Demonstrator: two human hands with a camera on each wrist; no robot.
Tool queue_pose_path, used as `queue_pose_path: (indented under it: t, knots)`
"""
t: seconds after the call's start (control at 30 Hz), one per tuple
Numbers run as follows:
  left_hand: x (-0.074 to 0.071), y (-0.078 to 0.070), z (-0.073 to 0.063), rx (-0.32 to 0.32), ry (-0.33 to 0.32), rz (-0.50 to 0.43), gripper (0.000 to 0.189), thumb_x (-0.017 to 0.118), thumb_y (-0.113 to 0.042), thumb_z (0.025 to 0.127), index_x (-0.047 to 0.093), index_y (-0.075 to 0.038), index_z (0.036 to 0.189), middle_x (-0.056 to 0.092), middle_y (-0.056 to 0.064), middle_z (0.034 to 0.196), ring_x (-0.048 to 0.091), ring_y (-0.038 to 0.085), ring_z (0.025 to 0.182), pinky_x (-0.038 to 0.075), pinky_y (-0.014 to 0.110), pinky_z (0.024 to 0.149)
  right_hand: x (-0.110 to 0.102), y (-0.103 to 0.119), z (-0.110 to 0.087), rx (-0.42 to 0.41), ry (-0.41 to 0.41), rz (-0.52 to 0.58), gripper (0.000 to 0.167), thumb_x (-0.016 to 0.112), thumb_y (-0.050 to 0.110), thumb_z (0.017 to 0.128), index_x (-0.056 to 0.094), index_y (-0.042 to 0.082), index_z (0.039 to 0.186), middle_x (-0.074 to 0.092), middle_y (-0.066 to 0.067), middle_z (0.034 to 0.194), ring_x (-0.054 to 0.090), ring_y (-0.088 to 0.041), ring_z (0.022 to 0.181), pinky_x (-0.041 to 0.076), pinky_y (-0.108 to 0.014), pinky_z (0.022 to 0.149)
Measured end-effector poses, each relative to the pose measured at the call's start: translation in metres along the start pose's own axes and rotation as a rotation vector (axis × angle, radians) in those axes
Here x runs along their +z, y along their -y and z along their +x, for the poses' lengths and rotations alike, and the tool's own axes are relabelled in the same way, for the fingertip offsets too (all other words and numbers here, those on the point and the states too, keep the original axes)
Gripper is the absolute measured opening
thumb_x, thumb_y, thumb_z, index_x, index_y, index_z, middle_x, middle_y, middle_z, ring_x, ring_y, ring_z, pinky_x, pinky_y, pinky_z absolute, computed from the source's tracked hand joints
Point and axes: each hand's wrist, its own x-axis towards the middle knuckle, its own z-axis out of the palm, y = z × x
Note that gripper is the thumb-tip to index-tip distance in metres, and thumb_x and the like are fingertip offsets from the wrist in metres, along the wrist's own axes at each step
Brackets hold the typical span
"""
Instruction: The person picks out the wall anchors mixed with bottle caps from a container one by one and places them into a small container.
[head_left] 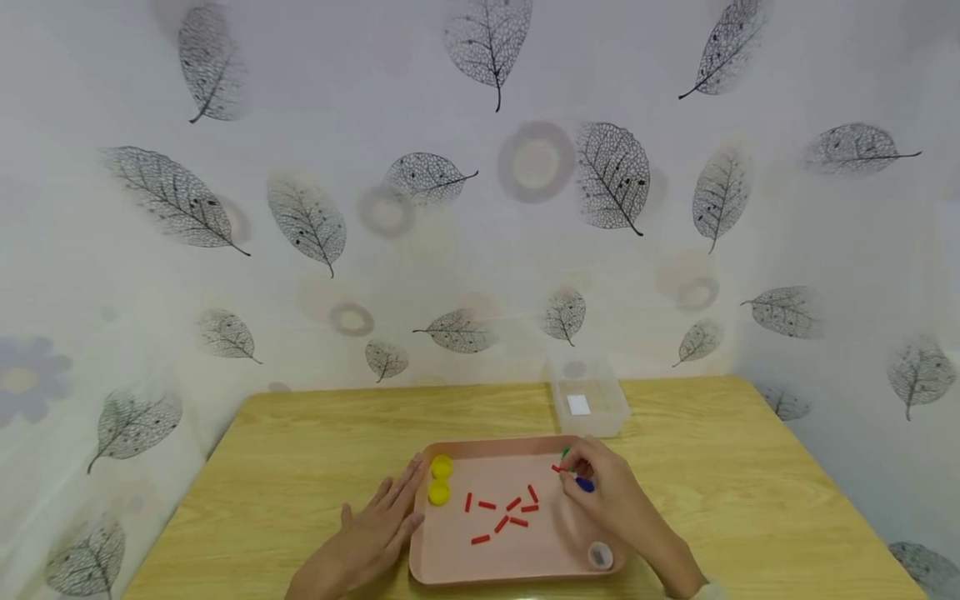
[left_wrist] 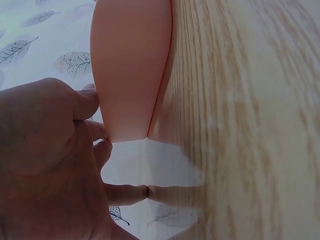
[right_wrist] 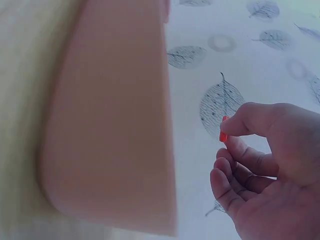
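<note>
My right hand (head_left: 607,487) pinches a small red stick (right_wrist: 223,129) between thumb and forefinger above the right side of the pink tray (head_left: 487,567). Under and beside those fingers, a blue piece (head_left: 585,484) and a green piece (head_left: 566,453) are partly hidden. Several more red sticks (head_left: 519,522) lie scattered over the middle of the tray. My left hand (head_left: 378,529) rests at the tray's left edge, its fingers stretched forward; in the left wrist view the fingertips are at the tray's side wall (left_wrist: 131,70).
Two yellow round pieces (head_left: 439,493) sit side by side in the tray's far left corner. A small clear round cup (head_left: 600,556) stands in its near right corner. Behind the tray is a clear plastic box (head_left: 611,408) on the wooden table (head_left: 315,425), close to the leaf-patterned backdrop.
</note>
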Motion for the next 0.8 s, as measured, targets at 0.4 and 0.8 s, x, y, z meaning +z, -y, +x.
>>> queue_pose_path:
  t: [0.4, 0.8]
  knots:
    - [0.004, 0.002, -0.001, 0.021, -0.013, 0.007, 0.064, 0.032, -0.049, 0.111, 0.010, -0.026, 0.167, 0.008, -0.005, 0.173, 0.026, 0.047, 0.150, 0.011, 0.094, 0.090, -0.022, -0.014, 0.020, 0.053, -0.050, -0.088, 0.023, 0.078, -0.006, 0.084, 0.067, 0.013, 0.088, 0.058, 0.008, 0.087, 0.057, -0.010, 0.075, 0.053, -0.026, 0.065]
    - [0.001, 0.002, -0.002, 0.010, -0.025, 0.025, 0.064, 0.032, -0.049, 0.111, 0.012, -0.025, 0.167, 0.006, -0.007, 0.173, 0.028, 0.046, 0.150, 0.010, 0.093, 0.093, -0.033, -0.040, 0.044, -0.021, -0.124, -0.150, 0.018, 0.075, -0.008, 0.085, 0.068, 0.008, 0.089, 0.060, 0.003, 0.085, 0.056, -0.015, 0.072, 0.053, -0.032, 0.063]
